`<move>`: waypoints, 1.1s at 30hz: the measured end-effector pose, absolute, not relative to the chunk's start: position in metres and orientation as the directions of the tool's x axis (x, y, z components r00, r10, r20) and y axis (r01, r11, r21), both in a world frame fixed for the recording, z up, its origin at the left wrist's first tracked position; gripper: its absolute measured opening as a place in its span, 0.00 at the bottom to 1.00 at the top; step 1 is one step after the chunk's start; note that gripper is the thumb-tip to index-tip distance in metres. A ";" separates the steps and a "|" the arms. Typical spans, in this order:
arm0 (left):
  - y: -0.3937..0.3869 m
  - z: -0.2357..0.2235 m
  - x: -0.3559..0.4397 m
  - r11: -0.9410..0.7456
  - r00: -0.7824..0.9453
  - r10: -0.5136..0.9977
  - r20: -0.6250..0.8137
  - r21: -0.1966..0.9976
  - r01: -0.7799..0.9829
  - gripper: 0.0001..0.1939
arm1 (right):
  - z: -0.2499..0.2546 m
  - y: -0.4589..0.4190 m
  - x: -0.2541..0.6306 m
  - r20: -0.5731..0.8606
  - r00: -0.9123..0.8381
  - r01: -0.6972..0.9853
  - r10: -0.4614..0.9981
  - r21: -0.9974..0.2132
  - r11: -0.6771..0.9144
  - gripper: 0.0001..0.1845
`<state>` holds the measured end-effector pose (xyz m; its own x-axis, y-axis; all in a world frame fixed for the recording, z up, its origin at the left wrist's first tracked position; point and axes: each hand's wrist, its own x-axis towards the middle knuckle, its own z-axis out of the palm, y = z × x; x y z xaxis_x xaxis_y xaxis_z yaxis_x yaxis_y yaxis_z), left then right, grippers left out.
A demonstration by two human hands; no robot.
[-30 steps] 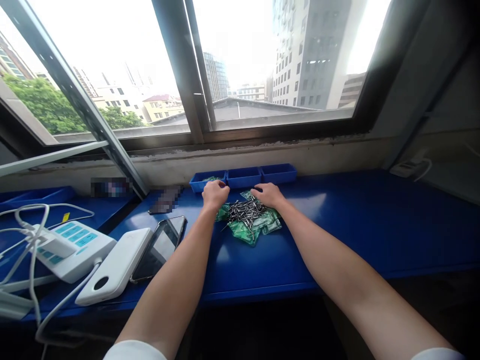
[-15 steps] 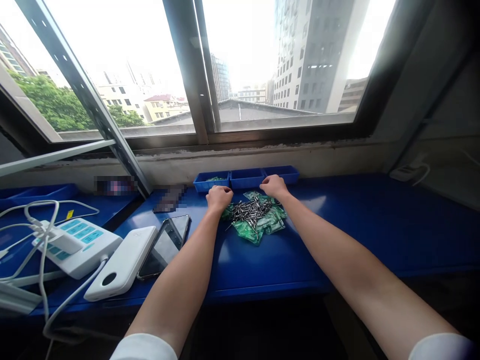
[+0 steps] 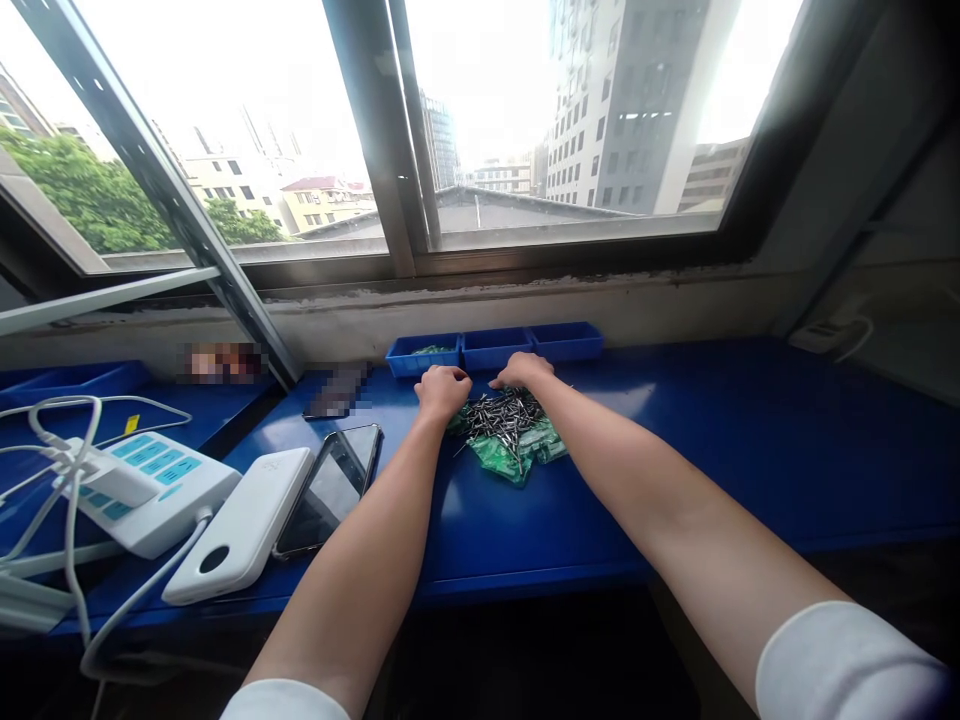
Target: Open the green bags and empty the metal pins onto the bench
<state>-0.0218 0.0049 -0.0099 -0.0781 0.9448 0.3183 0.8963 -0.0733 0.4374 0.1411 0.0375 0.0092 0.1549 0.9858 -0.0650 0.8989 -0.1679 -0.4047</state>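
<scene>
A heap of thin metal pieces like screws or rivets (image 3: 504, 416) lies on crumpled green plastic bags (image 3: 501, 462). At the heap's left edge is my left hand (image 3: 442, 393), closed with the fingertips together; whatever it pinches is too small to make out. Over the back of the heap reaches my right hand (image 3: 526, 371), thumb and fingers bent close together and pointing left. Anything between those fingers cannot be seen. Behind both hands stand three joined blue bins; the left bin (image 3: 421, 367) has green bits in it.
A smartphone (image 3: 330, 490), a white power bank (image 3: 240, 525) and a white power strip (image 3: 154, 490) with tangled cables lie to the left on the blue table (image 3: 720, 440). A metal shelf post (image 3: 247, 320) rises at the back left, before a window.
My right hand has moved left, from the right side of the heap to above its back, nearer my left hand. My left hand stays almost in place. The view has shifted slightly.
</scene>
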 end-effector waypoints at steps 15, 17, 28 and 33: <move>0.004 -0.009 -0.022 -0.122 -0.065 0.927 0.371 0.458 0.880 0.13 | -0.004 0.033 0.154 0.182 0.119 0.624 0.976 -0.778 0.069 0.16; 0.003 -0.007 -0.021 -0.134 -0.068 0.922 0.380 0.479 0.867 0.13 | -0.001 0.029 0.154 0.204 0.110 0.552 0.973 -0.827 0.111 0.11; -0.007 -0.003 -0.011 -0.429 0.169 0.887 0.430 0.627 0.650 0.21 | 0.005 -0.002 0.159 0.245 0.012 0.034 0.969 -0.969 0.245 0.14; -0.010 -0.001 -0.006 -0.581 0.219 0.799 0.560 0.626 0.520 0.12 | 0.000 -0.011 0.163 0.335 -0.017 -0.055 0.942 -0.941 0.334 0.13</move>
<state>-0.0061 -0.0104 -0.0015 0.2187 0.7993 0.5597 0.5204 -0.5807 0.6261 0.1631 -0.0113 0.0003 -0.0171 0.9420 0.3352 -0.0553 0.3338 -0.9410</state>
